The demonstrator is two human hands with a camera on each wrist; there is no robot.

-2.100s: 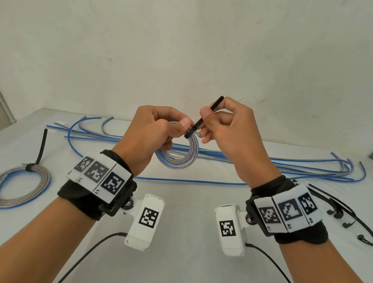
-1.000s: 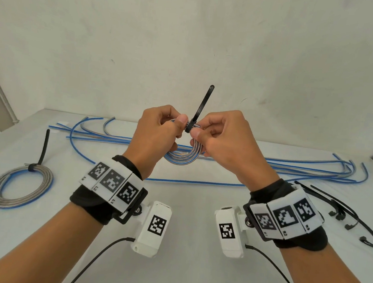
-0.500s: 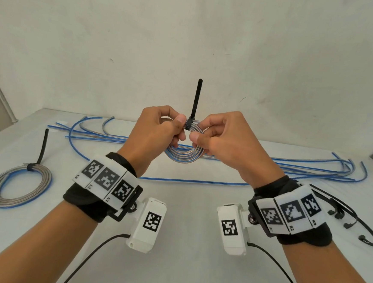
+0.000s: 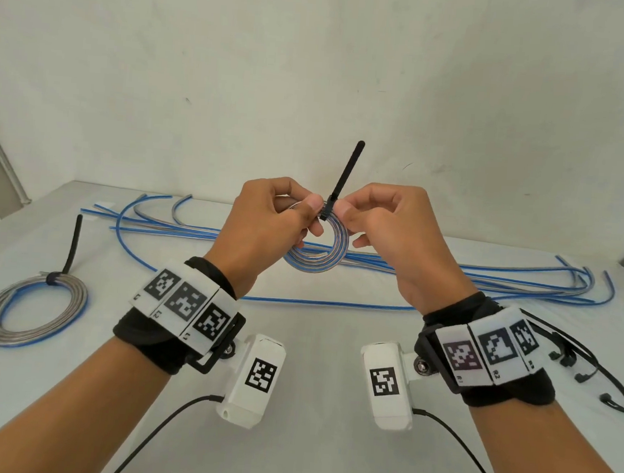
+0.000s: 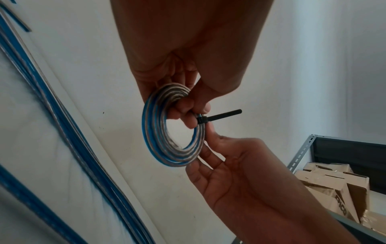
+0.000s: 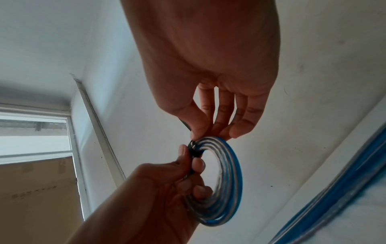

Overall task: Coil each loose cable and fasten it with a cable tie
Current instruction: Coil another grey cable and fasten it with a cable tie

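A small coil of blue and silver cable (image 4: 316,262) is held up above the table between both hands. A black cable tie (image 4: 343,175) is closed round its top, with the tail sticking up free. My left hand (image 4: 306,213) grips the coil (image 5: 154,132) just beside the tie's head (image 5: 201,119), thumb on the outside and fingers through the ring. My right hand (image 4: 349,217) pinches the coil (image 6: 229,165) on the other side of the tie (image 6: 191,147) with thumb and fingertips (image 6: 206,133).
A tied coil (image 4: 32,311) lies at the table's left. Several long loose blue and silver cables (image 4: 449,273) stretch across the back of the table. Spare black cable ties (image 4: 591,370) lie at the right. A shelf with cardboard boxes (image 5: 334,181) stands beyond.
My right hand let go of the tie's tail and now pinches the coil beside the tie's head. The tail swung from leaning right to nearly upright.
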